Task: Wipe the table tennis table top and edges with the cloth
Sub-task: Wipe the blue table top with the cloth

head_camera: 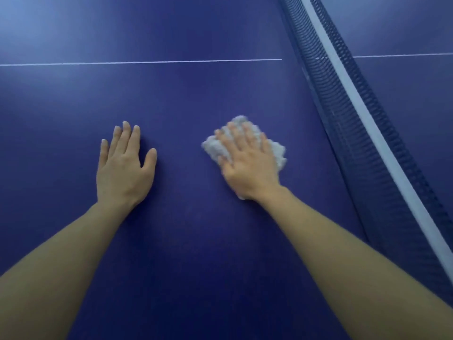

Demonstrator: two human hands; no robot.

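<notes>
Forearms reach over the blue table top (186,99); left hand (123,168) flat, bracing; right hand (247,163) presses white cloth (277,150) with spread fingers, unpinched; net (362,133) near; cloth may snag the mesh.

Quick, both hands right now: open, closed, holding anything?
Left hand: open, flat on the blue table top, holding nothing.
Right hand: open, fingers straight, pressing the white cloth onto the table.

Dark blue net (350,123) w/ white top band runs diagonally at right (soft glare upper left).
</notes>
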